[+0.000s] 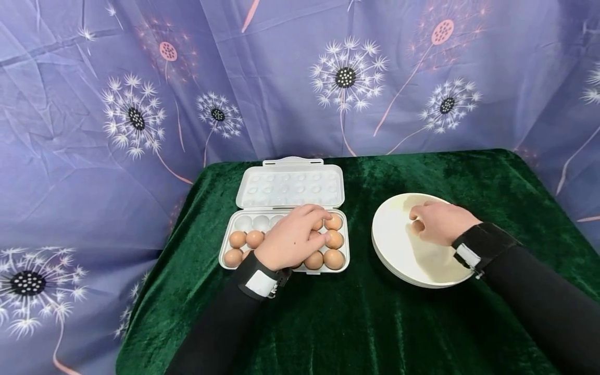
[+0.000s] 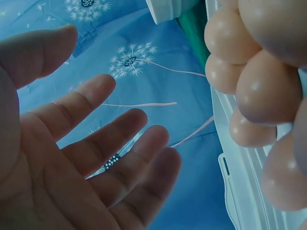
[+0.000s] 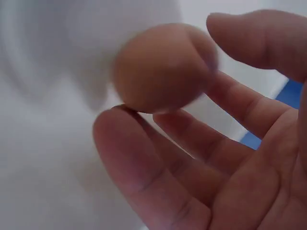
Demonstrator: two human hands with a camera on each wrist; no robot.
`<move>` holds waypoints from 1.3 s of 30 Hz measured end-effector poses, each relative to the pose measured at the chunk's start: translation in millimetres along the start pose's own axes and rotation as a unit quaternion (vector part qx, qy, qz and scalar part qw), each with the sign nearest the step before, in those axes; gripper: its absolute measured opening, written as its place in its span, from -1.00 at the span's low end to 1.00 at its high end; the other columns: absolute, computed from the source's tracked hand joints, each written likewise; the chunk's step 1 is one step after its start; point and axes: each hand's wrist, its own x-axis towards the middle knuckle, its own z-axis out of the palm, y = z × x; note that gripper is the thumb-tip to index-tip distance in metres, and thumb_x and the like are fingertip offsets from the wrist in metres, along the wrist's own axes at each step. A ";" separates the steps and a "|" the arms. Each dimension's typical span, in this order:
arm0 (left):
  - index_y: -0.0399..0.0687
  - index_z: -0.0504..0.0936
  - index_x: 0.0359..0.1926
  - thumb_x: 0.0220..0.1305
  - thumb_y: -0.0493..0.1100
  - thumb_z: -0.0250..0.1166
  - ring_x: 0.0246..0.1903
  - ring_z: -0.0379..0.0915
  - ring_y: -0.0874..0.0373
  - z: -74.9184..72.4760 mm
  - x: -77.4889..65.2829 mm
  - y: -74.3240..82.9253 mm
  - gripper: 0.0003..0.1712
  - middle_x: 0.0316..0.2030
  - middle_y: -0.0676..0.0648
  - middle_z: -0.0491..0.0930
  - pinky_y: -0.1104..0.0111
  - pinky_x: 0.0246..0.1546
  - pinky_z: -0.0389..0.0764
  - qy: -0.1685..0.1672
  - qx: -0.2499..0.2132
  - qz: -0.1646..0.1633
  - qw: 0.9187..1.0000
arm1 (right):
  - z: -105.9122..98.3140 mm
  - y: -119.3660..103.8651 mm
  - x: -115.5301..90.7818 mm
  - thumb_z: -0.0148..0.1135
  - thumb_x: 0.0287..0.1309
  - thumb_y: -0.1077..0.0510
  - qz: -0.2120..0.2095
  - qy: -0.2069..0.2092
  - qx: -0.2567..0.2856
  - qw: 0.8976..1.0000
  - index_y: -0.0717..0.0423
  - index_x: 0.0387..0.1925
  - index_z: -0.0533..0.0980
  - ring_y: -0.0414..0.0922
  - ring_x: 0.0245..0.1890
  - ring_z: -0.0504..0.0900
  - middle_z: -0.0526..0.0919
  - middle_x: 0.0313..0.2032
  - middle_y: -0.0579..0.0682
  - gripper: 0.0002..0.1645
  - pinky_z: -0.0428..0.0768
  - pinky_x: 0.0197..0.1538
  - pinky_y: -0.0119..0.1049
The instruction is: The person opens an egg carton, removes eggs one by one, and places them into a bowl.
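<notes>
My left hand (image 1: 295,239) reaches over an opened white plastic egg box (image 1: 344,255) that holds several brown eggs (image 1: 334,259). In the left wrist view the left palm (image 2: 62,163) faces the camera, fingers loosely spread with nothing between them, and eggs (image 2: 273,86) fill the right side. My right hand (image 1: 442,221) is over a round cream basin (image 1: 389,229) on the right. A slightly blurred brown egg (image 3: 158,67) appears among the right hand's curled fingers (image 3: 129,148) in the right wrist view; from the head view the hand hides it.
The box's clear-white lid (image 1: 290,185) lies folded back behind it, and some cups (image 1: 260,221) in the back row have no egg. A green velvet cloth (image 1: 361,323) covers the table. Purple dandelion-print fabric (image 1: 281,78) hangs behind and at the left.
</notes>
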 end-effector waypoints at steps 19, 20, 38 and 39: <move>0.16 0.58 0.22 0.46 0.07 0.19 -0.01 0.52 0.27 9.6 -16.2 5.6 -0.61 0.22 0.12 0.49 0.31 0.05 0.51 0.008 -0.033 0.018 0.999 | 2.4 -22.0 -16.1 0.26 0.29 0.17 -0.045 0.039 0.069 0.996 -0.02 -0.24 0.45 -0.26 -0.45 0.31 0.31 -0.44 -0.21 -0.88 0.28 -0.33 -0.29; 0.16 0.57 0.23 0.46 0.09 0.19 -0.02 0.53 0.25 11.2 -17.0 6.3 -0.60 0.23 0.12 0.49 0.31 0.04 0.52 0.006 -0.035 0.017 0.999 | 1.6 -26.0 -18.2 0.27 0.30 0.14 -0.047 0.051 0.074 0.995 -0.02 -0.16 0.47 -0.26 -0.43 0.36 0.38 -0.41 -0.21 -0.86 0.33 -0.31 -0.30; 0.11 0.42 0.38 0.51 0.13 0.14 -0.11 0.60 0.27 19.8 -10.3 26.5 -0.48 0.21 0.10 0.53 0.50 -0.20 0.58 0.034 -0.112 0.043 0.992 | -10.9 -112.7 -17.4 0.48 0.13 0.07 -0.164 0.204 0.124 0.957 -0.13 0.04 0.44 -0.32 -0.31 0.48 0.51 -0.16 -0.30 -0.51 0.53 -0.24 -0.33; 0.11 0.41 0.38 0.52 0.14 0.13 -0.11 0.59 0.30 19.1 -9.4 27.2 -0.47 0.18 0.10 0.54 0.50 -0.20 0.59 0.040 -0.122 0.046 0.991 | -11.1 -116.2 -16.5 0.48 0.13 0.09 -0.172 0.210 0.130 0.953 -0.12 0.03 0.44 -0.32 -0.30 0.48 0.51 -0.14 -0.29 -0.52 0.54 -0.24 -0.34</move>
